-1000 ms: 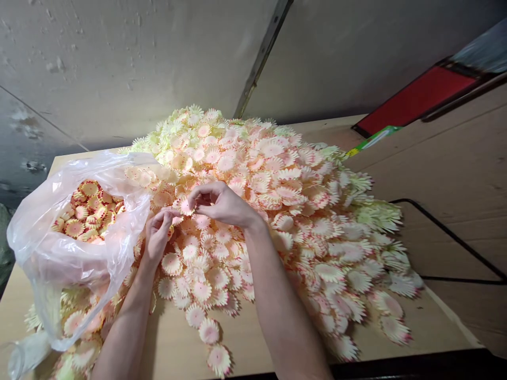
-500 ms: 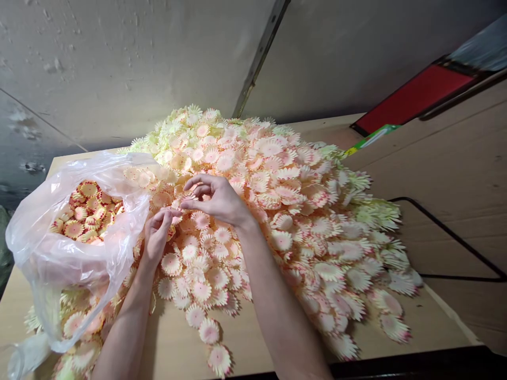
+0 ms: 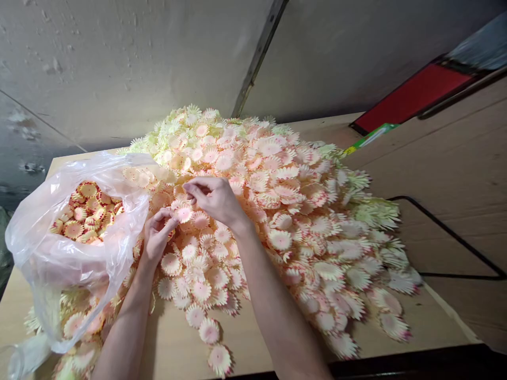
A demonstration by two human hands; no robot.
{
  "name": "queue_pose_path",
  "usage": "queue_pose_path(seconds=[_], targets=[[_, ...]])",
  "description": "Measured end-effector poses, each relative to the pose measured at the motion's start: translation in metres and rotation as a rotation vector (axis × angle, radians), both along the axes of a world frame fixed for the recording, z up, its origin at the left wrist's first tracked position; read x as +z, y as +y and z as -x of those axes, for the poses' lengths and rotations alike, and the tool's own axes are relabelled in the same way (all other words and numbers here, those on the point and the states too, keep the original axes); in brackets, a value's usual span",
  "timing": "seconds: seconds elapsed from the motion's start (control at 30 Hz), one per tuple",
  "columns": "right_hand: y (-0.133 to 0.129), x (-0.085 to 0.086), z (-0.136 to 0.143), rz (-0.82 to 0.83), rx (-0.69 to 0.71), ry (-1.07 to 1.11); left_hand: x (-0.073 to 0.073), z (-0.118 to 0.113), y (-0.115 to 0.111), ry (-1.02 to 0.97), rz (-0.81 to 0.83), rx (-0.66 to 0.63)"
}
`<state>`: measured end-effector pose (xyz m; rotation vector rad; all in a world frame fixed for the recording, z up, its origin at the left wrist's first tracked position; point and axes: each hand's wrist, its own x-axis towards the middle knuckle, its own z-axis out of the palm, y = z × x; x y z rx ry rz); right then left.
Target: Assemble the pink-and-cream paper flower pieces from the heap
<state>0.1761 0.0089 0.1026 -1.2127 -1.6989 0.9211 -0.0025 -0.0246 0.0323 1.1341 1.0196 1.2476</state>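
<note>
My left hand (image 3: 159,232) is closed in a pinch at the edge of a cream flower piece (image 3: 184,213) with a pink centre and fringed petals. Just to its upper right, my right hand (image 3: 212,196) has its thumb and forefinger pressed together; whatever lies between those fingertips is too small to make out. Both hands hover over a big heap of similar flower pieces (image 3: 281,240), pale cream to pink, many overlapping in strands. On the left, an opened clear plastic bag (image 3: 35,253) holds smaller, cupped yellow flower pieces (image 3: 92,211) with red edges.
The wooden table (image 3: 178,345) carries the heap, and a grey wall (image 3: 158,68) rises behind it. Cardboard (image 3: 455,179) stands on the right, with a bent black metal rod (image 3: 455,237) and a red panel (image 3: 420,97). A clear plastic item (image 3: 27,356) lies at lower left.
My right hand's fingers have closed from a looser curl and drawn slightly away from the left fingertips. A flower piece now shows face-up at my left fingertips.
</note>
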Motion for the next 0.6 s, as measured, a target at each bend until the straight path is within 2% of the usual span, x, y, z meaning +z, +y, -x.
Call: queue_pose_path(seconds=[0.07,0.1,0.23,0.33,0.5,0.6], targets=[[0.0014,-0.0008,-0.0030,-0.009,-0.047,0.031,-0.0029,0.0009,0.0007,-0.025,-0.018,0.000],[0.0017,-0.0006,-0.0041,0.007,-0.029,0.041,-0.0041,0.0011,0.0011,-0.032,-0.028,-0.001],[0.0001,0.0028,-0.0043,0.138,0.200,0.040,-0.0057,0.0009,0.0025,-0.035,-0.045,-0.013],[-0.0018,0.0045,-0.0021,0.196,0.286,-0.002,-0.0037,0.0005,0.0023,-0.042,-0.036,-0.002],[-0.0022,0.0032,0.0013,0.189,0.244,-0.059,0.0022,-0.0002,0.0001,0.013,-0.020,-0.022],[-0.0007,0.0009,0.0027,0.079,0.152,-0.149,0.0036,0.0003,-0.0007,0.044,-0.007,-0.010]])
